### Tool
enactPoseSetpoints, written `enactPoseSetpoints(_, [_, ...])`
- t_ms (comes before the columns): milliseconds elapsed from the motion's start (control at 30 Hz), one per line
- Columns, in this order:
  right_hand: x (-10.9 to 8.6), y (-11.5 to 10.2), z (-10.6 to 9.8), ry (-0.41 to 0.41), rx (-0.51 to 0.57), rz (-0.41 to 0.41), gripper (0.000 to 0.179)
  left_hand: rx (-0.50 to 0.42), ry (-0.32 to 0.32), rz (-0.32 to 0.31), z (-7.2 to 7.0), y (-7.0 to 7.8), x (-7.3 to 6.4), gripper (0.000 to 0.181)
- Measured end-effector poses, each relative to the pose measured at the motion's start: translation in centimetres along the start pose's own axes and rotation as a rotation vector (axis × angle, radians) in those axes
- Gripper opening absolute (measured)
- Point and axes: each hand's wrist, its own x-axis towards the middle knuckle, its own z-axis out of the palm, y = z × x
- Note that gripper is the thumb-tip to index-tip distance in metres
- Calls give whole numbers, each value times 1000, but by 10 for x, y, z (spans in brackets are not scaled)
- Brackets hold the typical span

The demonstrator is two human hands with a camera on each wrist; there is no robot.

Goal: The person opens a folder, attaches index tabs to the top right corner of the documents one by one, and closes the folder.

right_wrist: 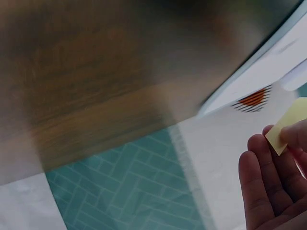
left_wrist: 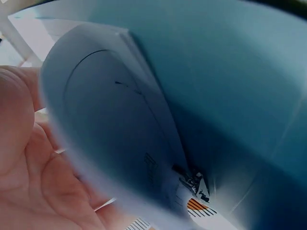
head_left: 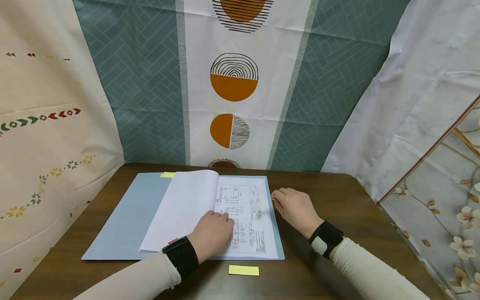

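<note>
A light blue folder point(head_left: 123, 216) lies spread on the table, holding a stack of papers. Its top sheet point(head_left: 240, 181) on the right carries printed technical drawings. Blank-backed pages point(head_left: 180, 212) are turned over to the left and curve up at the fold. My left hand point(head_left: 213, 233) rests across that fold, fingers loosely bent over the drawing sheet; the left wrist view shows the curled page point(left_wrist: 110, 120) beside the palm. At the folder's right edge, my right hand point(head_left: 296, 208) pinches a yellow sticky note point(right_wrist: 288, 118) between thumb and fingers.
A yellow sticky pad point(head_left: 243, 270) lies on the brown wooden table point(head_left: 318, 187) in front of the folder. Another yellow sticky note point(head_left: 167, 175) is at the folder's top edge. Patterned cloths point(head_left: 150, 83) hang behind and at both sides.
</note>
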Motion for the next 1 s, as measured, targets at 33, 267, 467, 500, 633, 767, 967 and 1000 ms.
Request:
enactPoseSetpoints(33, [4, 4, 4, -4, -3, 10, 17, -3, -3, -3, 0, 0, 0, 26])
enactPoseSetpoints(267, [30, 26, 30, -45, -45, 44, 10, -17, -26, -21, -1, 2, 0, 27])
enactPoseSetpoints(467, [48, 38, 51, -33, -87, 36, 9, 6, -23, -17, 1, 3, -1, 29])
enactPoseSetpoints(500, [50, 39, 53, -34, -90, 39, 9, 7, -23, -15, 1, 3, -1, 29])
enactPoseSetpoints(633, [57, 44, 62, -34, -103, 46, 9, 2, -29, -12, 0, 4, -1, 28])
enactPoseSetpoints(767, [63, 50, 69, -19, -123, 54, 10, 14, -24, -5, -3, 5, 1, 27])
enactPoseSetpoints(967, [69, 52, 75, -60, -123, 45, 14, 27, -38, -5, -1, 4, 3, 31])
enactPoseSetpoints(1000, [70, 52, 76, -72, -125, 42, 15, 30, -41, -6, -1, 4, 2, 32])
